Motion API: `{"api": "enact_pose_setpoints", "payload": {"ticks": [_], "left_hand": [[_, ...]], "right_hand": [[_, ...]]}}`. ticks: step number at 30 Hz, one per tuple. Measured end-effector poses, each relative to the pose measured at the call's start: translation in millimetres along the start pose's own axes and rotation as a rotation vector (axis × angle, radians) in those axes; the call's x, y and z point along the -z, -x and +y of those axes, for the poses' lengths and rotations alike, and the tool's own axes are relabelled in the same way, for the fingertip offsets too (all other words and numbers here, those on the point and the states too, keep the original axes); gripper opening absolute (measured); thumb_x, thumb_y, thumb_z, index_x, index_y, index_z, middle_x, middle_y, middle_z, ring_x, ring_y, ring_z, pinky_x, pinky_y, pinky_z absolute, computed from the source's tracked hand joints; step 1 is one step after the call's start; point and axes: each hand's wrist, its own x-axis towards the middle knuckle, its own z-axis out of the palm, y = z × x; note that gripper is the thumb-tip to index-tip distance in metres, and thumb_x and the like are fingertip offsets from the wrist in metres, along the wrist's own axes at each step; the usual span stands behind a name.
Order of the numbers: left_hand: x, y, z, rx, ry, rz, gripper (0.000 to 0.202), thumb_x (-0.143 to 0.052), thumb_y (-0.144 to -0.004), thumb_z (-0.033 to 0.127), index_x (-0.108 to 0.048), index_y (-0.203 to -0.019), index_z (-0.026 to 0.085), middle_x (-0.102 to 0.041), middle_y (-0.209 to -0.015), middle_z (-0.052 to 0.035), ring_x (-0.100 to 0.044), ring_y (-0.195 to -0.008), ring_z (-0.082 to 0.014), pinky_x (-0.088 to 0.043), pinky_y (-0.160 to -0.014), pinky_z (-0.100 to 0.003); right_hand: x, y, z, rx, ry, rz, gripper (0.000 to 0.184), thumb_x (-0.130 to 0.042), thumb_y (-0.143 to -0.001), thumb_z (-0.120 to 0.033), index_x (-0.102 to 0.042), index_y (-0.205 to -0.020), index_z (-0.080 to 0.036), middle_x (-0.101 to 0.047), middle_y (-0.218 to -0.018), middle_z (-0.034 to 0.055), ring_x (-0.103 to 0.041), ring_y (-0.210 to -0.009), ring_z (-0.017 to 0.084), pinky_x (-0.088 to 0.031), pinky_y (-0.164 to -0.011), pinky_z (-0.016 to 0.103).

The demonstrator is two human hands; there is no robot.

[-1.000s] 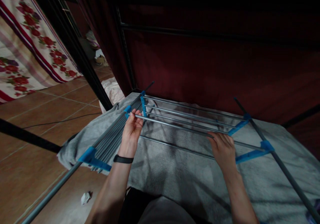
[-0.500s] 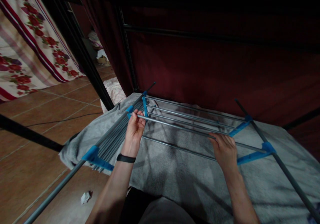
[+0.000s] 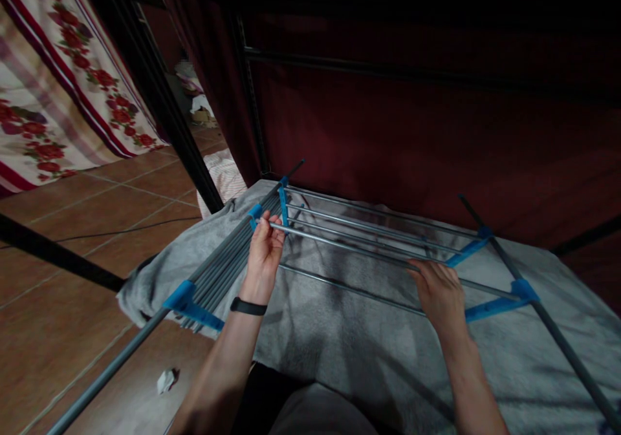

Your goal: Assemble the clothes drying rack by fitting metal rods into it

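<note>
My left hand (image 3: 266,244) pinches the left end of a thin grey metal rod (image 3: 334,242), close beside a blue plastic bracket (image 3: 255,214). Farther right, my right hand (image 3: 439,291) is closed over the same rod. Its right end meets another blue bracket (image 3: 524,291) on a thick grey pole (image 3: 565,338). Several parallel rods span the rack frame behind it. Whether the rod's left end sits inside the bracket is hidden by my fingers. A bundle of loose grey rods (image 3: 220,273) lies under the left pole (image 3: 111,370).
The rack stands over a grey blanket (image 3: 349,344) on a bed with black metal posts (image 3: 187,144). Dark red cloth (image 3: 427,137) hangs behind. Left are a tiled floor (image 3: 63,254), a black cable (image 3: 126,231), a crumpled white paper (image 3: 166,381) and a floral curtain (image 3: 63,79).
Everything in view has shifted slightly to the right as the camera turned a little. Both hands keep their hold on the rod, almost unmoved relative to the rack.
</note>
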Motion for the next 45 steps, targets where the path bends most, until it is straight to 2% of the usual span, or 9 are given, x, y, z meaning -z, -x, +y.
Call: {"api": "enact_pose_setpoints", "payload": {"ticks": [8, 11, 13, 19, 26, 31, 37, 45], "left_hand": [[-0.4, 5, -3, -0.028, 0.011, -0.035, 0.005, -0.072, -0.098, 0.021, -0.071, -0.103, 0.018, -0.071, -0.083, 0.0007, -0.067, -0.07, -0.0067, -0.051, -0.061, -0.013], [-3.2, 7, -5, -0.042, 0.025, -0.014, 0.004, -0.071, -0.099, 0.021, -0.07, -0.097, 0.018, -0.07, -0.082, 0.0009, -0.064, -0.067, -0.006, -0.048, -0.058, -0.013], [-6.0, 8, -6, -0.045, 0.03, 0.018, 0.01, -0.066, -0.102, 0.019, -0.068, -0.091, 0.017, -0.069, -0.079, 0.0012, -0.062, -0.064, -0.0057, -0.046, -0.056, -0.013], [-8.9, 9, -6, -0.05, 0.023, 0.042, 0.021, -0.06, -0.105, 0.018, -0.065, -0.084, 0.015, -0.068, -0.075, 0.0004, -0.062, -0.063, -0.0061, -0.046, -0.056, -0.013], [-3.0, 6, -6, -0.066, 0.014, -0.074, 0.008, -0.067, -0.101, 0.021, -0.072, -0.106, 0.017, -0.073, -0.085, -0.0013, -0.068, -0.072, -0.0082, -0.051, -0.06, -0.014], [-6.6, 7, -4, -0.059, 0.008, -0.046, 0.009, -0.062, -0.103, 0.016, -0.072, -0.104, 0.016, -0.072, -0.082, -0.0007, -0.066, -0.067, -0.0065, -0.049, -0.058, -0.014], [-9.1, 7, -5, -0.042, 0.015, 0.008, 0.005, -0.067, -0.101, 0.017, -0.07, -0.098, 0.018, -0.07, -0.08, 0.001, -0.063, -0.066, -0.0061, -0.046, -0.057, -0.013], [-9.3, 8, -1, 0.014, 0.056, -0.015, 0.015, -0.056, -0.105, 0.012, -0.069, -0.101, 0.016, -0.066, -0.076, 0.0008, -0.062, -0.063, -0.0054, -0.045, -0.056, -0.013]], "right_hand": [[-6, 6, -1, -0.011, 0.047, 0.016, 0.02, -0.055, -0.105, -0.031, -0.067, -0.119, -0.023, -0.075, -0.097, 0.0058, -0.065, -0.087, 0.023, -0.043, -0.084, 0.037], [-8, 7, -2, -0.016, 0.05, 0.022, 0.022, -0.056, -0.105, -0.031, -0.067, -0.122, -0.023, -0.076, -0.101, 0.0064, -0.065, -0.089, 0.024, -0.043, -0.086, 0.038], [-8, 6, -2, -0.011, 0.06, 0.019, 0.021, -0.055, -0.105, -0.03, -0.067, -0.121, -0.023, -0.076, -0.1, 0.0063, -0.065, -0.088, 0.023, -0.042, -0.085, 0.037], [-2, -1, 1, 0.035, 0.051, -0.032, 0.018, -0.054, -0.106, -0.029, -0.067, -0.116, -0.022, -0.074, -0.093, 0.0051, -0.062, -0.085, 0.023, -0.04, -0.08, 0.036], [1, -3, 3, 0.049, 0.051, -0.069, 0.02, -0.053, -0.106, -0.03, -0.068, -0.116, -0.023, -0.074, -0.093, 0.0053, -0.063, -0.085, 0.023, -0.041, -0.08, 0.036], [2, -4, 6, 0.068, 0.059, -0.087, 0.022, -0.052, -0.107, -0.031, -0.068, -0.118, -0.022, -0.076, -0.098, 0.0067, -0.066, -0.087, 0.023, -0.044, -0.082, 0.037], [3, -4, 9, 0.061, 0.039, -0.12, 0.026, -0.05, -0.106, -0.033, -0.07, -0.12, -0.024, -0.077, -0.102, 0.0076, -0.068, -0.088, 0.024, -0.046, -0.082, 0.037], [1, -1, 8, 0.048, -0.001, -0.08, 0.025, -0.051, -0.108, -0.036, -0.069, -0.12, -0.023, -0.076, -0.099, 0.0063, -0.068, -0.089, 0.023, -0.046, -0.082, 0.036]]}}
